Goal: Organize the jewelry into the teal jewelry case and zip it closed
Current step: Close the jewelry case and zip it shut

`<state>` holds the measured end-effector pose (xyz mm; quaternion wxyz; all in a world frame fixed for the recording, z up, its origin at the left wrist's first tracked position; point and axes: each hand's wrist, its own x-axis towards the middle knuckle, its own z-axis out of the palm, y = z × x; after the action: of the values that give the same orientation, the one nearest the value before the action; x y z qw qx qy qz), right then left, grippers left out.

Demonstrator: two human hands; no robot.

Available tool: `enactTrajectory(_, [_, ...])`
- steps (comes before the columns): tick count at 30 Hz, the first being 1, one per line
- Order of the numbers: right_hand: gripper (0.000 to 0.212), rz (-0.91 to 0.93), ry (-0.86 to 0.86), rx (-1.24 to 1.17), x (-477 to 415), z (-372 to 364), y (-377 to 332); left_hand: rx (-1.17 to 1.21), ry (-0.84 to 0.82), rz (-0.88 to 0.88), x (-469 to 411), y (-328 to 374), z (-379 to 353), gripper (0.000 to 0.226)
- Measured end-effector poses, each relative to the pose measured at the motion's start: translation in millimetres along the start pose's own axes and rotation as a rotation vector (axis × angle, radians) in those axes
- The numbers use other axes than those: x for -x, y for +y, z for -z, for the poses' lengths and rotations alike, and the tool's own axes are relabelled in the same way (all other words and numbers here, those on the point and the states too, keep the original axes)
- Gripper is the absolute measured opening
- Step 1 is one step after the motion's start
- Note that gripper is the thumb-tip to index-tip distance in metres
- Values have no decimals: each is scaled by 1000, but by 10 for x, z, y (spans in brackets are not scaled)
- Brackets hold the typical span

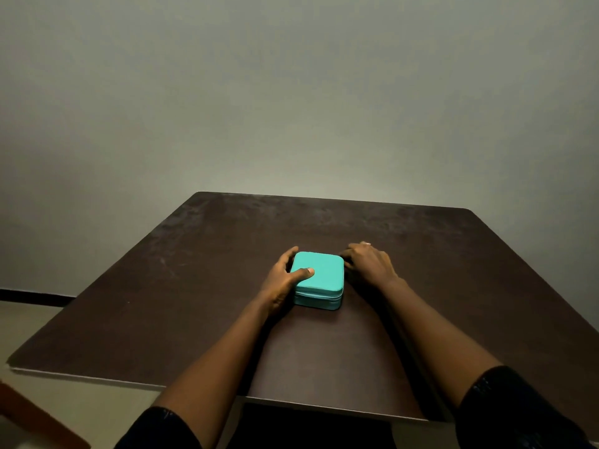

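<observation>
The teal jewelry case (324, 280) lies flat with its lid down in the middle of the dark brown table (194, 286). Its zipper line runs along the near side. My left hand (285, 280) grips the case's left side, thumb lying on the lid and fingers wrapped round the far left corner. My right hand (368, 264) sits at the case's right side with its fingers curled against the far right corner; what they pinch there is hidden. A ring shows on one right finger. No loose jewelry is in view.
A plain grey wall stands behind the table. The table's near edge (324, 408) crosses my forearms. A reddish wooden piece (35, 419) sits at the bottom left, over a pale floor.
</observation>
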<state>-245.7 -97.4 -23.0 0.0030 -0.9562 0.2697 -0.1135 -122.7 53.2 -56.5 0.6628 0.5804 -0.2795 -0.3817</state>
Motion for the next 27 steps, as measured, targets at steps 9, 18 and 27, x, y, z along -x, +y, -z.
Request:
enactTrajectory(9, [26, -113, -5, -263, 31, -18, -61, -60, 33, 39, 46, 52, -34, 70])
enactTrajectory(18, [40, -700, 139, -773, 429, 71, -731, -616, 480, 76, 144, 256, -93, 54])
enactTrajectory(27, [33, -803, 186, -900, 367, 215, -823, -582, 512, 150, -60, 352, -269, 41])
